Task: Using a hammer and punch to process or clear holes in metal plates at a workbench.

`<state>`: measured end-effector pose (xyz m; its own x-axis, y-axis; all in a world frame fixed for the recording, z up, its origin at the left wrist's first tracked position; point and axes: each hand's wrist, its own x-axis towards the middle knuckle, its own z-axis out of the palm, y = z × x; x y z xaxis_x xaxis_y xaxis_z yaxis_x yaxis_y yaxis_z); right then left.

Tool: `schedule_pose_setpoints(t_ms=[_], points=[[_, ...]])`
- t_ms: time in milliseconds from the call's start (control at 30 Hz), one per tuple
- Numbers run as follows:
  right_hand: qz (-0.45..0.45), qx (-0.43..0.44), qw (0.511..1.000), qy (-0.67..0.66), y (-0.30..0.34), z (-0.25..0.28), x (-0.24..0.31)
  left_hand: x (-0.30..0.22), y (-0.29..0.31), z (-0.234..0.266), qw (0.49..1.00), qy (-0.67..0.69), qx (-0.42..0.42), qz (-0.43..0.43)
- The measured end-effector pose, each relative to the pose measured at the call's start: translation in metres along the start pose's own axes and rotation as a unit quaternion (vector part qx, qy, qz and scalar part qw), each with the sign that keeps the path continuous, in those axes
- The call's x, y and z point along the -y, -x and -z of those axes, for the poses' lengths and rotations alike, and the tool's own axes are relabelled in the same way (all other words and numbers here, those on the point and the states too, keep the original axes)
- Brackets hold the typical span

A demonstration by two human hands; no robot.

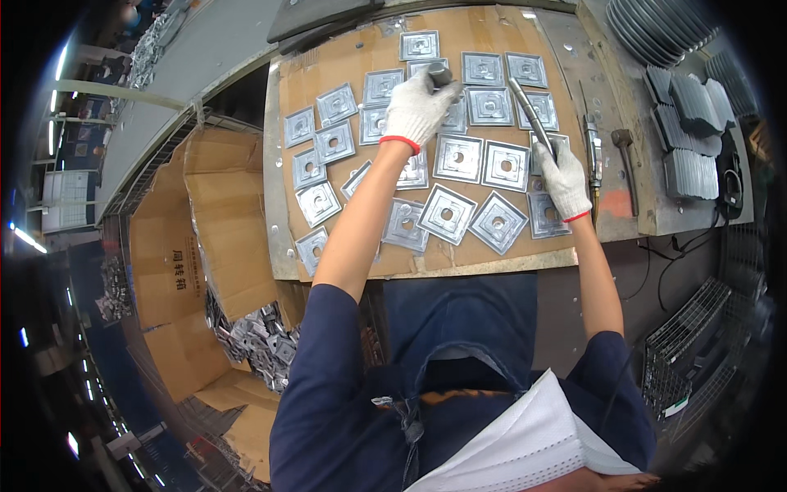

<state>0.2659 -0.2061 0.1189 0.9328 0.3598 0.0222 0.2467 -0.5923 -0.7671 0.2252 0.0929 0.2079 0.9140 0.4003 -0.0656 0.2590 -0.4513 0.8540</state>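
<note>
Several square grey metal plates (457,157), many with a round hole in the middle, lie spread over a cardboard sheet (328,70) on the workbench. My left hand (420,105), in a white knit glove with a red cuff, is over the far middle plates. Its fingers are closed around a small dark grey rounded piece (440,75), whose kind I cannot make out. At the right side of the cardboard, my right hand (563,176), gloved alike, grips a slim metal rod-shaped tool (529,113). The rod tilts up and away to the left, above the right-hand plates.
A hammer (623,143) and a slim metal air tool (592,156) lie on the right of the bench. Beyond them stand stacked grey metal parts (689,172). At the left, a large cardboard box (225,205) holds a heap of metal pieces (262,340). A wire basket (684,328) stands lower right.
</note>
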Motion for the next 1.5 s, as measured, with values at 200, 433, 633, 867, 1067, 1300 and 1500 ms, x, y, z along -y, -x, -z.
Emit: schedule_pose_setpoints(t_ms=[200, 433, 633, 867, 1067, 1300, 1500], points=[[-0.057, 0.031, 0.997, -0.052, 0.0, -0.008, -0.007, 0.016, -0.024, -0.035, 0.996, -0.069, -0.005, -0.063], [-0.067, 0.017, 0.996, -0.054, 0.002, -0.004, 0.001, 0.008, -0.023, -0.06, 0.996, -0.069, 0.017, -0.057], [-0.095, 0.05, 0.993, -0.057, -0.001, -0.002, -0.004, 0.003, -0.022, -0.063, 0.997, -0.06, 0.024, -0.046], [-0.081, 0.047, 0.994, -0.054, -0.003, -0.003, -0.008, 0.01, -0.028, -0.069, 0.993, -0.083, 0.028, -0.075], [-0.084, 0.057, 0.99, -0.101, -0.001, -0.001, -0.005, 0.008, -0.02, -0.076, 0.989, -0.13, 0.004, -0.072], [-0.087, 0.072, 0.982, -0.152, -0.014, 0.017, 0.017, 0.006, -0.034, -0.067, 0.984, -0.152, 0.047, -0.077], [-0.009, 0.04, 0.988, -0.151, -0.027, 0.074, 0.119, 0.018, -0.036, -0.066, 0.985, -0.133, 0.035, -0.104]])
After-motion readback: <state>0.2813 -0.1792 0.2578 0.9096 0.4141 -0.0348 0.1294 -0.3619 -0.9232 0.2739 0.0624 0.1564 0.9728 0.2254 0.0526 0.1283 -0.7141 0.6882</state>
